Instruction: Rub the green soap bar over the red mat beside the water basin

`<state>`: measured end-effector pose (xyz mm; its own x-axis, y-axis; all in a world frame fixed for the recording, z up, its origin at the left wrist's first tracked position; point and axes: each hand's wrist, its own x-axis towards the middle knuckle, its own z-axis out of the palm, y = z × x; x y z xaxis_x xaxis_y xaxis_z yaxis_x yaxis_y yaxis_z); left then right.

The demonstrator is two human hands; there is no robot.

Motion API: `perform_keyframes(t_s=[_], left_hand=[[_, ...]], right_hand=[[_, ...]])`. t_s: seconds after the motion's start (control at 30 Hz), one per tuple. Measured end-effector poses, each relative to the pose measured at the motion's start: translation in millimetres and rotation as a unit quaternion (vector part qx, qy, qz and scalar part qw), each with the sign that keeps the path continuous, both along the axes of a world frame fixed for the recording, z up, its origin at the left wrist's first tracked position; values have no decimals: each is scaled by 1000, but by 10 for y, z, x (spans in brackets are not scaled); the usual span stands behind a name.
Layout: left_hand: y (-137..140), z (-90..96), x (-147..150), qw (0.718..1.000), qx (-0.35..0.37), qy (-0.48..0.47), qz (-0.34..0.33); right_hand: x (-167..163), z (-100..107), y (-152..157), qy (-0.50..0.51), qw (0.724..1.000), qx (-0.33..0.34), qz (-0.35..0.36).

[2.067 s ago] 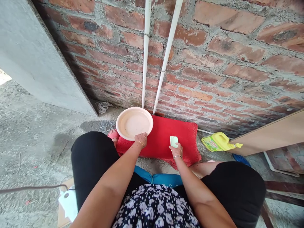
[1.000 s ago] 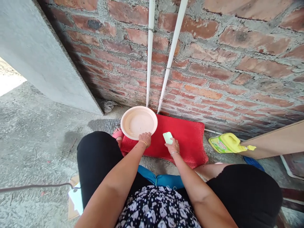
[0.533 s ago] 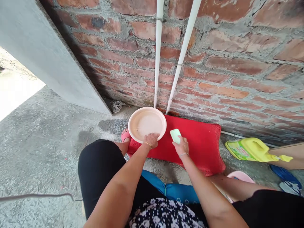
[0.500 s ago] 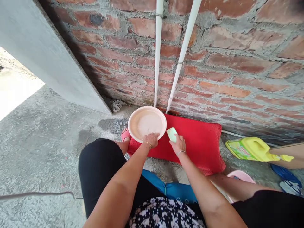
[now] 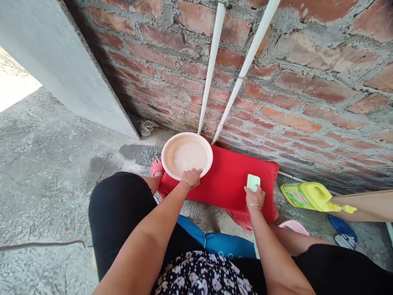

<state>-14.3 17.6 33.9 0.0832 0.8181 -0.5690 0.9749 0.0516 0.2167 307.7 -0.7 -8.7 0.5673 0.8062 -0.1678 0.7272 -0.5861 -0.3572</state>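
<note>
A pale peach, round, shallow plastic basin (image 5: 188, 153) is being supported at the left end of a red, rough-edged, roughly rectangular cloth (image 5: 229, 174); whatever is bearing the cloth is being hidden beneath it. The near rim of the basin is being clamped by the left hand (image 5: 192, 177), the underside of the grip being concealed by the back of the hand. The basin's contents are being left unclear by its pale interior. Over the right part of the cloth, a pale green, rounded rectangular block (image 5: 253, 182) is being clamped between the thumb and fingers of the right hand (image 5: 256, 197). The near end of the block is being covered by that hand; whether the cloth is being touched by the block cannot be told, nor can its material. The hands are being held well apart. A blue fabric item (image 5: 229, 245) is being partly hidden by the left forearm. To the right of the cloth, a tan flat board (image 5: 368, 205) is being partly masked by a yellow plastic jug (image 5: 310, 196) and cut off by the view's edge. Two white pipes (image 5: 211, 67) are being cropped at the top.
</note>
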Motion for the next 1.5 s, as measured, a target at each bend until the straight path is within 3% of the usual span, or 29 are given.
perform_keyframes(t_s=[0.13,0.2,0.27,0.33,0.4,0.53,0.63,0.7,0.8,0.9,0.97,1.03,1.1,1.23,1.3,1.4,1.5], left_hand=[[-4,5,-4,1000,-4,3,-2],[-2,-2,-2,1000,-5,6,-4],[3,-7,4,1000,-6,13,-6],[10,-6,12,1000,-7,21,-8],[15,-3,19,1000,-9,25,-10],[9,-12,23,1000,1,13,-7],[-3,-35,17,1000,11,2,-1],[-9,-47,13,1000,14,-1,2],[-11,-47,13,1000,13,-1,2],[-6,-38,16,1000,8,7,-4],[-2,-39,18,1000,5,14,-6],[0,-44,19,1000,3,17,-5],[-2,-49,20,1000,3,17,-4],[-12,-27,24,1000,14,10,-2],[-16,-5,24,1000,17,8,-1],[-18,13,22,1000,17,11,-4],[-15,0,20,1000,15,16,-6]], right_hand=[[-879,-32,291,20,983,22,180],[-1295,-26,431,28,971,2,239],[-1493,-8,518,22,962,-21,273],[-1415,2,536,-3,959,-33,282],[-1094,0,493,-33,967,-35,250],[-200,-3,362,-63,994,-37,79],[94,12,375,-72,997,-17,1],[-71,11,465,-75,996,10,37],[-740,-9,677,-57,983,43,171],[-1425,-7,877,-18,972,14,236],[-1608,3,954,-5,969,-14,247],[-1482,4,963,-7,969,-24,245],[-1087,-5,909,-16,977,-23,211],[-34,1,725,-31,998,-24,44],[287,26,677,-44,999,-18,-22],[194,54,743,-66,998,16,3],[-492,40,959,-62,987,53,136]])
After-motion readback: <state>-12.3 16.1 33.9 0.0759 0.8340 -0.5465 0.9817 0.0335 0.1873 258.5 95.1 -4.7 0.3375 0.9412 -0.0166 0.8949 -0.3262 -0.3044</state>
